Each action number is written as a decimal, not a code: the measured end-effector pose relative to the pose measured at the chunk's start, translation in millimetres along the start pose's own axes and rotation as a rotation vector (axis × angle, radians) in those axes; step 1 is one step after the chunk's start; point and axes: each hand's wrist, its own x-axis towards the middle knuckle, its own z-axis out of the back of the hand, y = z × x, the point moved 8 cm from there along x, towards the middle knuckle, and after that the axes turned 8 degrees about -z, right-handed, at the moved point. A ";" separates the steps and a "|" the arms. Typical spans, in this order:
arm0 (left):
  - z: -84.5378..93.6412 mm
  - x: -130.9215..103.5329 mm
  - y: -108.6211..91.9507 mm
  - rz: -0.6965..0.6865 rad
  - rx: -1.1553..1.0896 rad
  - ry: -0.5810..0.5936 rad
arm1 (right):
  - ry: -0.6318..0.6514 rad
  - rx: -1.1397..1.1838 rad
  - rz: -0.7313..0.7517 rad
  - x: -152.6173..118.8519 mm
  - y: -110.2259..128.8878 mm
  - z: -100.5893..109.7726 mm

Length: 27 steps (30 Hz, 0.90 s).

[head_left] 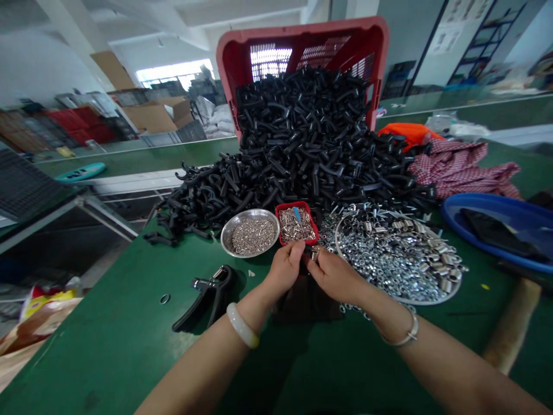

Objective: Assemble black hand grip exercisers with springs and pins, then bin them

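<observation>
My left hand and my right hand meet in front of the small red tray. Pinched in the left fingers is a small black plastic piece, mostly hidden. The right fingers are closed on a metal coil spring, right beside that black piece. Below both hands sits a dark block. To the left lies a black hand grip exerciser with a spring at its top, and a loose metal ring. Short metal pins fill the red tray, with a blue strip on top.
A tipped red crate spills black plastic handles across the back. A steel bowl holds tiny metal parts. Springs and nuts heap on a round tray. At right are a blue basin, a wooden handle and checked cloth.
</observation>
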 end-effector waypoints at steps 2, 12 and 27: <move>-2.5 -3.3 0.0 0.016 -0.007 0.008 | 0.055 0.001 0.038 -1.8 3.6 -2.5; -7.8 -0.8 -8.5 -0.050 0.259 0.101 | 0.118 0.455 0.059 2.1 -6.3 -10.4; -6.5 -14.4 5.6 -0.207 0.870 0.250 | 0.297 1.397 -0.408 15.0 -29.9 -56.1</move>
